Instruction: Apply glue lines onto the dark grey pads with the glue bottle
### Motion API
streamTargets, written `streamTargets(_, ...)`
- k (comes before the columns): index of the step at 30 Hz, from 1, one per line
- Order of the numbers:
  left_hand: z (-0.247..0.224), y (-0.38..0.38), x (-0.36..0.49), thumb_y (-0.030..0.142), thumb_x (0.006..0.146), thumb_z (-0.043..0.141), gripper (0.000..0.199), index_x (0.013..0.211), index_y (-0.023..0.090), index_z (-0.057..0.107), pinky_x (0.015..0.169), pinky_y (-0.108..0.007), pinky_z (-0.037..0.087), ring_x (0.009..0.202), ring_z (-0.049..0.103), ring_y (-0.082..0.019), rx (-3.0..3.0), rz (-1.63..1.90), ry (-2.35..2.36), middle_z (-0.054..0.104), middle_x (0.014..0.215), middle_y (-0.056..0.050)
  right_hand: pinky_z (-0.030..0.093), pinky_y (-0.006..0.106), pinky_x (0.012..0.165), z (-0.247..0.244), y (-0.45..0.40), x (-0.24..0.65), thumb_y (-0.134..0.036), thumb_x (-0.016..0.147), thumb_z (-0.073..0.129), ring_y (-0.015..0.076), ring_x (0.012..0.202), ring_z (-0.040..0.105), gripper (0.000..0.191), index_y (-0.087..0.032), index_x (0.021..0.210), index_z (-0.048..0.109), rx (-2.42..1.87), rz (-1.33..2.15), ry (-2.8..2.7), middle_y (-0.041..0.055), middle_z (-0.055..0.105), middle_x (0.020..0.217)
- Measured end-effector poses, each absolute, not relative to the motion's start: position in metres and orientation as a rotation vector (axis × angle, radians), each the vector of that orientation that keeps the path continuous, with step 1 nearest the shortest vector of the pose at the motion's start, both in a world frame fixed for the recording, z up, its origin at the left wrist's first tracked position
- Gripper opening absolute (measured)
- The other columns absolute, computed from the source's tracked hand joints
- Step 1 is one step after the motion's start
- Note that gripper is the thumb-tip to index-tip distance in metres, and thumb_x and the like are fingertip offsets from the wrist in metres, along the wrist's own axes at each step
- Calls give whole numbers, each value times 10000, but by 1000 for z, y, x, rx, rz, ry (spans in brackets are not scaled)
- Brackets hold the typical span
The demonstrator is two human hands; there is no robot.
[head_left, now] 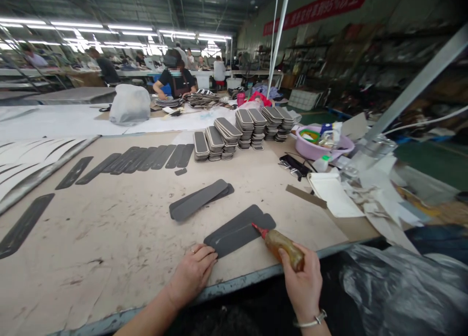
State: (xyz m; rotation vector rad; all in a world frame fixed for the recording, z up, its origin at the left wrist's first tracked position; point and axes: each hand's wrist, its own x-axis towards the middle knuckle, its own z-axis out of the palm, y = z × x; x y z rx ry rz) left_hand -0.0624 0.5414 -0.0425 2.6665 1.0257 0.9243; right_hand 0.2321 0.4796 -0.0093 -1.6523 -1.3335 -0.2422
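Two dark grey rounded strips [237, 231] overlap near the table's front edge, and a thin pale line runs along the upper surface. My left hand [195, 267] is at their left end, fingers together and bent onto the edge; its thumb is hidden. In my right hand [302, 277] is an amber squeeze glue bottle [283, 248], tilted so that its red nozzle [259, 228] points at the right part of the strips. Just beyond lies another overlapping pair of grey strips [199, 199].
A row of dark strips [146, 158] lies at left, with one long strip [27, 224] nearer. Stacks of light-edged pieces [226, 136] stand at the back. To the right are a purple basin [316, 150], a brown bar [306, 196] and white paper [334, 194]. A co-worker [175, 77] sits opposite.
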Motion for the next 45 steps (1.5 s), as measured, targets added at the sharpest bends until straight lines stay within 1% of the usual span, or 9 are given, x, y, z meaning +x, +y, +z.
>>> streamTargets(5, -38, 546, -61, 131, 937, 446, 229, 994, 137, 668, 853, -345, 534, 909, 587, -187, 2704, 978, 960, 659, 966, -90, 462, 369, 793, -4, 490, 245, -487, 905, 611, 249, 867, 547, 378, -132, 1035, 587, -1705, -508, -1276, 100, 591, 916)
streamTargets(9, -33, 547, -59, 118, 931, 437, 228, 982, 132, 659, 842, -337, 535, 882, 589, -179, 2719, 970, 938, 656, 948, -87, 458, 386, 800, -2, 489, 245, -465, 893, 633, 261, 875, 538, 373, -125, 1039, 590, -1706, -501, -1256, 113, 593, 926)
streamTargets(16, -32, 545, -58, 110, 922, 442, 205, 960, 126, 643, 848, -344, 526, 860, 584, -182, 2753, 925, 951, 654, 925, -84, 459, 361, 792, -21, 460, 218, -459, 852, 679, 234, 889, 579, 386, -203, 1121, 570, -1612, 226, -1234, 66, 591, 1030)
streamTargets(20, -34, 543, -59, 123, 915, 467, 188, 947, 139, 651, 827, -351, 528, 864, 587, -186, 2703, 906, 999, 657, 937, -84, 471, 347, 787, -22, 457, 194, -406, 882, 654, 219, 897, 571, 305, -215, 1101, 563, -1523, 371, -1385, 58, 583, 1021)
streamTargets(23, -35, 544, -60, 121, 906, 482, 186, 964, 146, 658, 833, -347, 529, 871, 592, -181, 2661, 926, 968, 663, 944, -79, 464, 352, 803, -14, 464, 195, -399, 897, 639, 223, 912, 559, 269, -208, 1074, 571, -1549, 236, -1427, 65, 577, 1011)
streamTargets(28, -35, 549, -62, 132, 913, 493, 177, 963, 144, 663, 839, -329, 536, 863, 597, -166, 2641, 982, 906, 666, 924, -72, 442, 383, 808, -1, 471, 231, -445, 888, 643, 246, 868, 548, 334, -159, 1051, 589, -1669, -247, -1333, 91, 584, 949)
streamTargets(30, -34, 550, -62, 128, 918, 484, 184, 960, 145, 663, 833, -325, 536, 859, 595, -164, 2652, 979, 895, 664, 913, -71, 438, 389, 808, 0, 470, 238, -460, 877, 654, 253, 864, 544, 358, -151, 1048, 594, -1678, -309, -1300, 96, 584, 941)
streamTargets(36, -35, 547, -62, 147, 932, 460, 207, 931, 142, 667, 779, -314, 520, 835, 570, -169, 2704, 919, 972, 624, 927, -86, 461, 344, 773, -10, 465, 202, -425, 876, 662, 219, 862, 570, 323, -207, 1096, 572, -1579, 217, -1316, 60, 585, 1006)
streamTargets(45, -33, 548, -60, 148, 941, 441, 222, 937, 143, 664, 768, -320, 500, 785, 549, -167, 2736, 883, 942, 619, 843, -69, 470, 317, 760, -6, 466, 176, -384, 901, 643, 194, 865, 564, 245, -231, 1075, 563, -1505, 372, -1438, 31, 582, 969)
